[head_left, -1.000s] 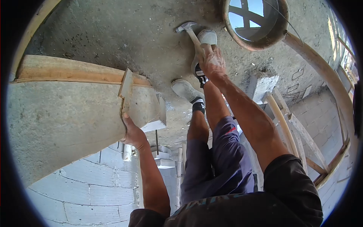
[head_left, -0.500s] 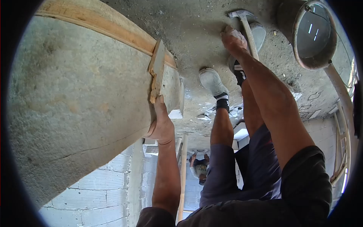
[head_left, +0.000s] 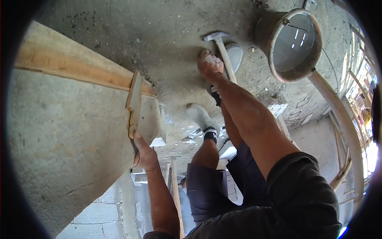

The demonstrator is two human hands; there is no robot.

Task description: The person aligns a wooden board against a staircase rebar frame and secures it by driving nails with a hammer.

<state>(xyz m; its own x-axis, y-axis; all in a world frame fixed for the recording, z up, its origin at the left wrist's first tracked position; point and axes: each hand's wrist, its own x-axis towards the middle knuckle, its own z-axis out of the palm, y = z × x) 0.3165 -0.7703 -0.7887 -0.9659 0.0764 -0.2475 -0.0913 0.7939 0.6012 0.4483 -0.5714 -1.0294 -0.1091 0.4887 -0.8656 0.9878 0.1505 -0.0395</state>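
Observation:
On the left, my left hand (head_left: 145,156) grips the lower end of a short, rough-edged piece of wood (head_left: 136,103), thumb on top; the other fingers are hidden behind the concrete edge. The wood's upper end meets a long timber board (head_left: 79,67) along the concrete slab (head_left: 67,131). My right hand (head_left: 210,63), whitened with dust, is closed at a hammer (head_left: 226,57) in front of my shoe. The hammer's head points up the view, and its handle runs beside my fist towards the wrist; my hand partly hides the grip.
A bucket (head_left: 272,47) of greyish liquid stands at upper right, its wire handle hanging down. White debris lies on the floor around my feet. Light block walls (head_left: 85,221) show below the slab. Upright timbers (head_left: 177,199) stand beside my left arm, and timber framing (head_left: 338,147) is at right.
The view has shifted, so slab, bucket and feet appear further left and lower. Both hands keep their places at the wood and the hammer. A person in the background is now mostly hidden.

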